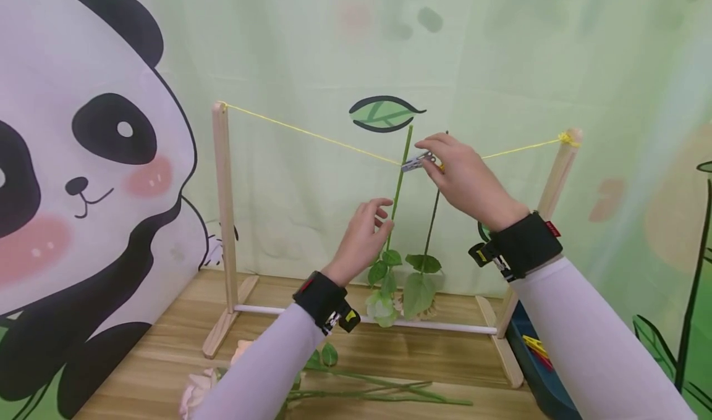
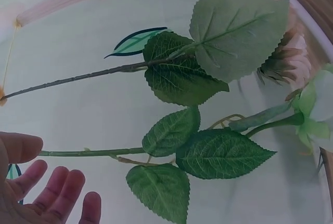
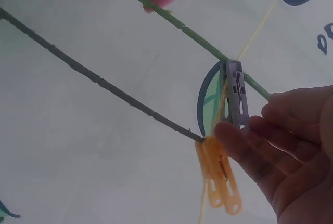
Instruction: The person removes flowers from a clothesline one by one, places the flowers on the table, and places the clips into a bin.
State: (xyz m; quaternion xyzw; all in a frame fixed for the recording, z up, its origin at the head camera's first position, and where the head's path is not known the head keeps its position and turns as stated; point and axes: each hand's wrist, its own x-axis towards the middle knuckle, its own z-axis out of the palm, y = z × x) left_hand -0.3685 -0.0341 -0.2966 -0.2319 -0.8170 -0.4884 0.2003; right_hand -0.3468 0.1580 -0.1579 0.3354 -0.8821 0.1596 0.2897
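Two artificial flowers hang head down from a yellow line [image 1: 311,133]. A grey clothespin [image 3: 237,91] sits on the line and the green stem [image 3: 182,29] of the pale rose [image 1: 381,307]. Around its handle end is my right hand [image 1: 473,179], thumb and fingers spread apart. Just beside it, an orange clothespin [image 3: 218,174] holds the dark stem [image 3: 99,81] of the other, pinkish flower [image 2: 291,60]. Lower down, my left hand [image 1: 361,238] is beside the green stem, its fingers loosely bent and parted from the thumb, gripping nothing.
Wooden posts [image 1: 224,204] and a white bottom bar [image 1: 445,327] form the stand. More flowers lie in front, with a pink rose head [image 1: 197,392] and green stems [image 1: 384,396]. A blue bin [image 1: 547,383] with yellow and red clothespins [image 1: 536,348] is at right.
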